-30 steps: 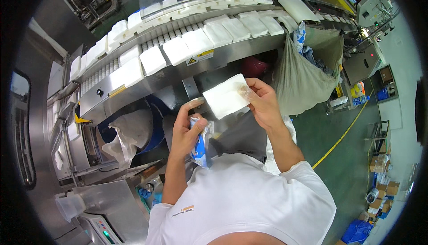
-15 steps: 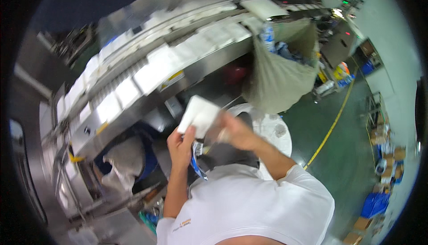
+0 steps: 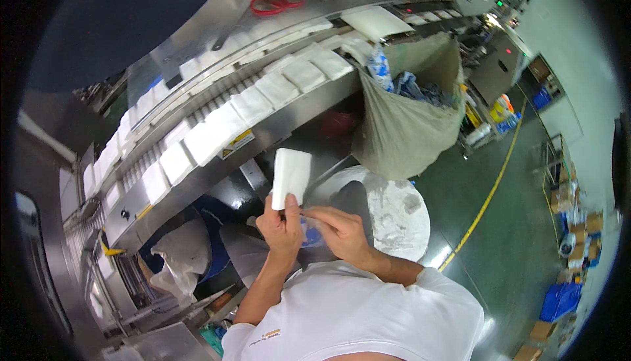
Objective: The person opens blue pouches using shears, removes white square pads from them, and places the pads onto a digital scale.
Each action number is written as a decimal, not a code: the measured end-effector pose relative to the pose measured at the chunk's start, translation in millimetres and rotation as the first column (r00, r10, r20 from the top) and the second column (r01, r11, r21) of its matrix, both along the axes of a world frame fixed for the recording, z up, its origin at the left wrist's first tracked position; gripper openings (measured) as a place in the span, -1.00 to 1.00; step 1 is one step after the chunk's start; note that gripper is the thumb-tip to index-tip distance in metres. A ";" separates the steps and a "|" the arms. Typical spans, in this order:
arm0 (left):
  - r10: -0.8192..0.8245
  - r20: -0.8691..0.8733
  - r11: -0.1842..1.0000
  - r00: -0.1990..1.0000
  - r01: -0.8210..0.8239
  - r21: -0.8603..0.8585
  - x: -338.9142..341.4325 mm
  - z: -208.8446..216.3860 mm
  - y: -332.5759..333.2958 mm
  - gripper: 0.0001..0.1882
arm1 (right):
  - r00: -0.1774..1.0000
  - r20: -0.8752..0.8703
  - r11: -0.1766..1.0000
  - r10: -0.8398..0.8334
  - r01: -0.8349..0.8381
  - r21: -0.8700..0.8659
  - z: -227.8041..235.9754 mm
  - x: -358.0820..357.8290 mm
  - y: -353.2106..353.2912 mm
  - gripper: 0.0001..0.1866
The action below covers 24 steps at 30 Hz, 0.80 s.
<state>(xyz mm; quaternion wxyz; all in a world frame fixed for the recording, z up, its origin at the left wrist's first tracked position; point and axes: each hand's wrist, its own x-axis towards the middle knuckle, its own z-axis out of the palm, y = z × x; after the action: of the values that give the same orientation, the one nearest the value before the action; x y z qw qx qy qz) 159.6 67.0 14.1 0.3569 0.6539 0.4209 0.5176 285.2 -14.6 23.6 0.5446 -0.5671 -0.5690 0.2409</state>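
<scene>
Upright in my left hand (image 3: pixel 281 228) is a white stack of folded tissues (image 3: pixel 292 172); the thumb presses on its lower edge and the fingers are behind it. My right hand (image 3: pixel 343 233) is close beside it, its fingers pinched together near the bottom of the stack. A clear and blue plastic wrapper (image 3: pixel 310 235) shows between the two hands, just under the right fingers, which seem to grip it. Part of it is hidden. Both hands are above my lap, in front of the conveyor.
A curved conveyor (image 3: pixel 223 101) carries rows of white tissue stacks (image 3: pixel 250 103). Red-handled scissors (image 3: pixel 276 1) lie on the metal top behind it. To the right hangs a beige cloth sack (image 3: pixel 407 128) with plastic scraps, above a round white surface (image 3: pixel 397 213). Boxes (image 3: pixel 564 198) line the right wall.
My right hand has come down and closer to my left hand. The tissue stack is turned more upright. The blue wrapper that dangled below my left hand is now between both hands.
</scene>
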 end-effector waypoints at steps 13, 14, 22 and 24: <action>-0.088 0.435 0.959 0.896 0.194 -0.207 -13.3 -3.6 5.0 -0.68 | 0.959 0.197 0.979 -0.201 0.206 -0.001 -8.2 115.1 19.2 -0.81; -0.073 0.483 0.941 0.873 0.221 -0.258 -20.1 -1.3 3.5 -0.67 | 0.861 0.391 0.930 -0.326 0.366 -0.030 -3.9 152.5 25.5 -0.78; -0.074 0.599 0.784 0.797 0.419 -0.459 -63.0 7.8 -23.3 -0.50 | 0.304 0.827 0.587 -0.472 0.809 0.038 -50.0 533.4 132.2 -0.59; -0.115 0.648 0.755 0.753 0.491 -0.436 -82.3 -5.1 -19.9 -0.49 | 0.174 0.892 0.572 -0.416 0.813 0.108 -59.8 588.7 122.6 -0.57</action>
<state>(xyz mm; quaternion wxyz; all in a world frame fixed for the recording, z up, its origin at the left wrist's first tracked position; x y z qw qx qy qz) 77.3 47.1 9.0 0.7335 0.3826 0.3090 0.4691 874.0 108.1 -36.3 0.1091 -0.8839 -0.4028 -0.2110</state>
